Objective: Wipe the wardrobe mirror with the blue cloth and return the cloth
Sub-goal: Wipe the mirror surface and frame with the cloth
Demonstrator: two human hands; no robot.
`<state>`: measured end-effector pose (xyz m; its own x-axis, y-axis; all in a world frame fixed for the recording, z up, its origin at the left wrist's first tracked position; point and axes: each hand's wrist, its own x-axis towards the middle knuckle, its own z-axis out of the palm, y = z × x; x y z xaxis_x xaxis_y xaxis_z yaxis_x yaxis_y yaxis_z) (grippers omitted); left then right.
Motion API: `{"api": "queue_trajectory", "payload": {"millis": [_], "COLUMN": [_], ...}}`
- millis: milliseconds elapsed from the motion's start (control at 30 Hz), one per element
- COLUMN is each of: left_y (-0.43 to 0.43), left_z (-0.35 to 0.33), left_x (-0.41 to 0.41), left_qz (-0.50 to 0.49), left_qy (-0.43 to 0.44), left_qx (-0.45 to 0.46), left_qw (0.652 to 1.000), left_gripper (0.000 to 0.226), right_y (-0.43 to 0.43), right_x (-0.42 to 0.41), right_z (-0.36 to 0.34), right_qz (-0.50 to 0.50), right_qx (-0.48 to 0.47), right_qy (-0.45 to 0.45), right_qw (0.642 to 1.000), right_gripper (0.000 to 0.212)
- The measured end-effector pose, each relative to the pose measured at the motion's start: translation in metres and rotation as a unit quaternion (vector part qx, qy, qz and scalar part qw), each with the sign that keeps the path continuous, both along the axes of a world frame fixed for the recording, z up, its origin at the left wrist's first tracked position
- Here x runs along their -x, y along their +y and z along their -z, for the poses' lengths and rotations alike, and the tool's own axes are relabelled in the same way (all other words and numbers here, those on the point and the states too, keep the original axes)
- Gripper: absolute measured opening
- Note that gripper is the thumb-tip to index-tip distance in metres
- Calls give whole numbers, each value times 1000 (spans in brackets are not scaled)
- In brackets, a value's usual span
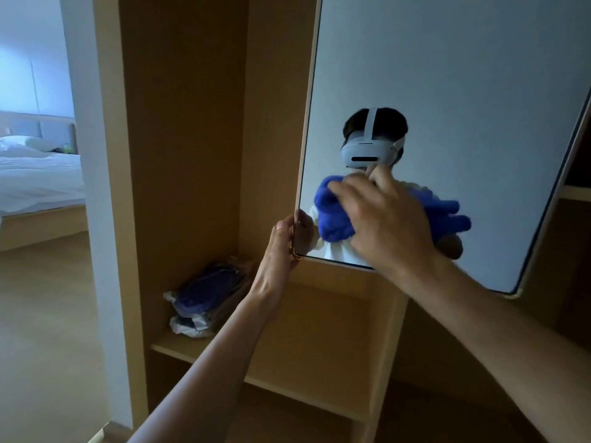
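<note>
Mirror (pixel 447 75) hangs tilted on the open wardrobe (pixel 179 123) panel, light frame, rounded lower corners; the glass reflects a plain pale wall and the person's headset. Right hand (pixel 383 219): fingers curved over the bunched cloth (pixel 332 215), holding it flat against the lower left part of the glass; blue folds show left of the hand, and more in the reflection to the right. Left hand (pixel 281 247): thumb in front, fingers behind, gripping the mirror's left edge just above its bottom corner. Below the mirror, a wooden shelf (pixel 287 372); stacked plastic packets (pixel 204 298) with dark blue contents lie at its back left. Light is dim. Far left, through an opening: a bed (pixel 35 174) with white bedding, on a wood-tone floor (pixel 41 314).
</note>
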<state>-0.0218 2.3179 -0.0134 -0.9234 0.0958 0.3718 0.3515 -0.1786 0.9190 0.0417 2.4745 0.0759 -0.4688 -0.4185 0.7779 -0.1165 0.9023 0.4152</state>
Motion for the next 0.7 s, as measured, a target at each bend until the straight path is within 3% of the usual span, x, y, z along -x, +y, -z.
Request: {"api": "queue_trajectory", "payload": {"millis": [167,400,500,567,700], "left_y": [-1,1,6,10,13], "left_z": [-1,-1,-2,-2,-2], "left_x": [0,-10,-14,-18,-21], "left_qz": [-18,-32,-37,-41,-39], "left_qy": [11,25,19,15,16], "left_qx": [29,88,97,94,93], "left_qw": [999,995,994,995,995], "left_gripper": [33,53,45,43,62], "right_y": [-14,25,44,44,41], "right_x": [-5,-5,-7,-8,-17], "right_z": [81,18,2,18,83], "right_qz": [-4,-21,-11,0,-6], "right_qx": [-64,15,37,18,-54], "right_qy": [-124,-4,40,32,-33], "right_qw": [990,1000,998,999,998], "right_gripper": [48,55,58,58,56]}}
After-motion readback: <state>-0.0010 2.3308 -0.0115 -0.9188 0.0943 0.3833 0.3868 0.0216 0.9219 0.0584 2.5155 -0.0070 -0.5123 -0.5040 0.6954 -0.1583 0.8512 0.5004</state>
